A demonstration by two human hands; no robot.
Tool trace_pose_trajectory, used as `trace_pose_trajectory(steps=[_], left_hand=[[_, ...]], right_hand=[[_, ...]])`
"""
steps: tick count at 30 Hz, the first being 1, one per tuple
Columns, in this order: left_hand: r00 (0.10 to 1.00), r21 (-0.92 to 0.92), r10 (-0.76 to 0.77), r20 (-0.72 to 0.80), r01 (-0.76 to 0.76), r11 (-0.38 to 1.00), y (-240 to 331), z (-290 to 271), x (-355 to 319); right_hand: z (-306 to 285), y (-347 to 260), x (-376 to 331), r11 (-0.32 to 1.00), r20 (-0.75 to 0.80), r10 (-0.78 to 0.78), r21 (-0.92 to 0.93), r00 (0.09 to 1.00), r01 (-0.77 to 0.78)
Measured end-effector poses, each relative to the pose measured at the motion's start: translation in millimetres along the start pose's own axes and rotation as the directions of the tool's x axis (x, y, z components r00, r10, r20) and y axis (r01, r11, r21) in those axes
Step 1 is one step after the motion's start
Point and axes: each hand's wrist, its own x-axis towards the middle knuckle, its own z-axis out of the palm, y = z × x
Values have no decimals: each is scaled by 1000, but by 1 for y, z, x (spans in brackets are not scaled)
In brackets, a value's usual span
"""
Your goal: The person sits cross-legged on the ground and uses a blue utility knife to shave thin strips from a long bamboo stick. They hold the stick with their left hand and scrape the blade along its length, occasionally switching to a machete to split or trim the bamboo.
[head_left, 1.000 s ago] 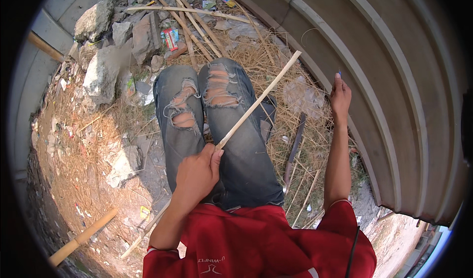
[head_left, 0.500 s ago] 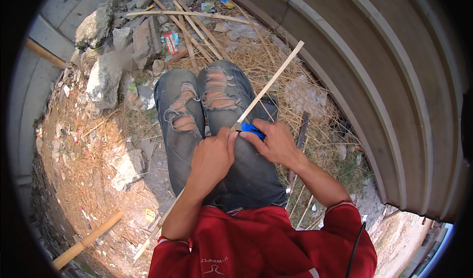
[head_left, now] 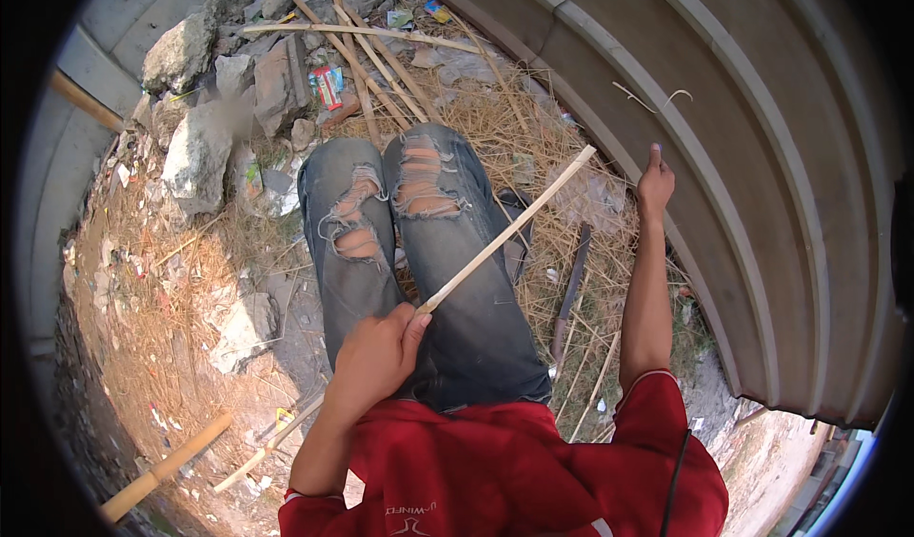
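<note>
Since half a second earlier, the right hand (head_left: 655, 183) had left the lap and reached empty toward the corrugated wall (head_left: 762, 204). Gripped at its near end by the closed left hand (head_left: 376, 356), the bamboo strip (head_left: 509, 230) slanted over the knees, probably light, stiff and splintery.

The corrugated wall (head_left: 743, 204) closes off the right side. The stick (head_left: 509, 230) slants across the lap. Rocks (head_left: 200, 147) and crossed sticks (head_left: 371, 56) crowd the far ground; the dirt (head_left: 162, 328) at left lies open.
</note>
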Motion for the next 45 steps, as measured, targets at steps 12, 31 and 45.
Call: trace_pose_trajectory(steps=[12, 31, 45], left_hand=[[981, 67, 62, -186, -50, 997, 9, 10, 47], [923, 205, 140, -357, -68, 976, 8, 15, 45], [948, -148, 16, -319, -67, 987, 9, 12, 31]], right_hand=[[-5, -120, -126, 947, 518, -242, 311, 820, 84], [8, -171, -207, 886, 676, -350, 16, 648, 463], [-19, -145, -152, 954, 542, -298, 208, 786, 218]])
